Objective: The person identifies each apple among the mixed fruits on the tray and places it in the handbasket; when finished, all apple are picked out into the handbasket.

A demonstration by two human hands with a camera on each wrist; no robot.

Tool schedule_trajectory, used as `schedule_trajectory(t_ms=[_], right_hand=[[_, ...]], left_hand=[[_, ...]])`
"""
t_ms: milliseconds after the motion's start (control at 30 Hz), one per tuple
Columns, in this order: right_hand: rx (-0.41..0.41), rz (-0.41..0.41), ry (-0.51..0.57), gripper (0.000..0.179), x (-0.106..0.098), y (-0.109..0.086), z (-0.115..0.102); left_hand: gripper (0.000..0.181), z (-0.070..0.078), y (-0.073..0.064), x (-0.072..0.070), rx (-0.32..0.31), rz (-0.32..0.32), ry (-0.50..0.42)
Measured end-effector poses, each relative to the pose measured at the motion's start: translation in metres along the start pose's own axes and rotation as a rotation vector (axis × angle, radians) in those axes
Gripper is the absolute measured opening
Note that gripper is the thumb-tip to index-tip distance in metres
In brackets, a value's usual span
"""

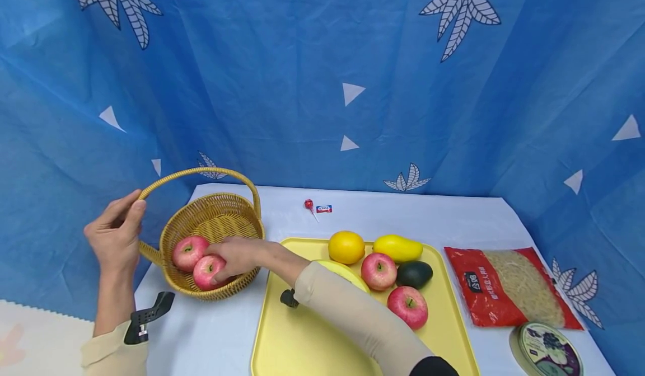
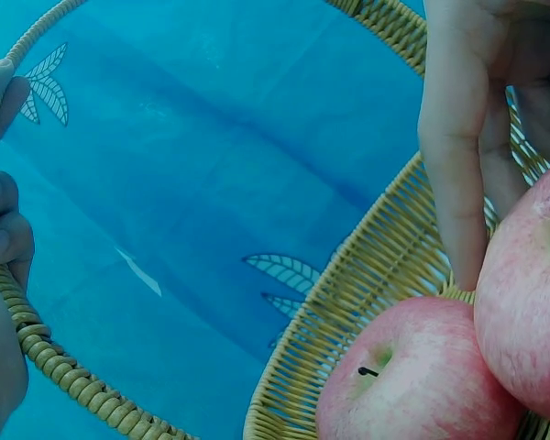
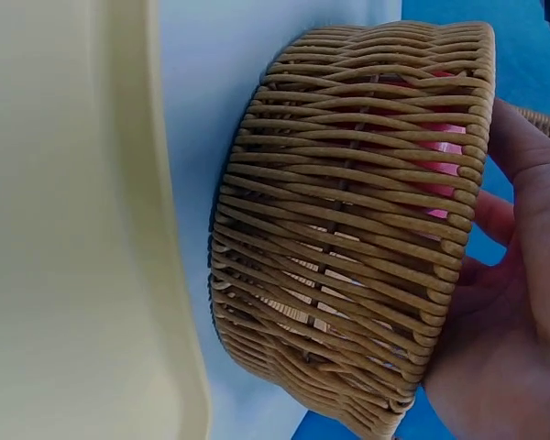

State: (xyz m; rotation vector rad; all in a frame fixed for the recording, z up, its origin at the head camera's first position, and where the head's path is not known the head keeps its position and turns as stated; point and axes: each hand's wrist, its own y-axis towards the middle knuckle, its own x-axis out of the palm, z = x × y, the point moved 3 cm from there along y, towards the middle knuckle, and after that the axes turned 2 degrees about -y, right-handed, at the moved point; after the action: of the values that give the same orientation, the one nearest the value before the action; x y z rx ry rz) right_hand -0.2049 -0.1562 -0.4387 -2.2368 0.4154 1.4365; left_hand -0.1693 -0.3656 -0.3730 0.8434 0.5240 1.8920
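In the head view a wicker basket [image 1: 183, 219] stands at the left of the table. My left hand [image 1: 115, 233] grips its arched handle [image 1: 201, 170] between thumb and fingers. Two red apples lie inside: a rear one [image 1: 189, 252] and a front one [image 1: 208, 272]. Reaching over the rim, my right hand [image 1: 239, 258] holds the front apple, its thumb at the lower side. The left wrist view shows a finger [image 2: 458, 202] of that hand coming down against the nearer apple [image 2: 532, 302]. From the right wrist, the basket wall [image 3: 348, 211] hides most of the apples.
A yellow tray [image 1: 297, 342] carries apples [image 1: 379, 271], a lemon [image 1: 346, 247], a mango [image 1: 398, 247], an avocado [image 1: 414, 275] and a yellow fruit partly under my right arm. Rightward lie a red pasta bag [image 1: 509, 286] and round tin [image 1: 549, 351]; behind, a lollipop [image 1: 309, 203] and a small packet [image 1: 324, 208].
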Motion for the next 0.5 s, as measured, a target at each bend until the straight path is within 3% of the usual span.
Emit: schedule_trajectory(t_ms=[500], right_hand=[[0.026,0.006,-0.001,0.066,-0.0056,-0.0099,0.0043]], left_hand=[[0.026,0.0016,-0.0009,0.0006,0.000,-0.004,-0.005]])
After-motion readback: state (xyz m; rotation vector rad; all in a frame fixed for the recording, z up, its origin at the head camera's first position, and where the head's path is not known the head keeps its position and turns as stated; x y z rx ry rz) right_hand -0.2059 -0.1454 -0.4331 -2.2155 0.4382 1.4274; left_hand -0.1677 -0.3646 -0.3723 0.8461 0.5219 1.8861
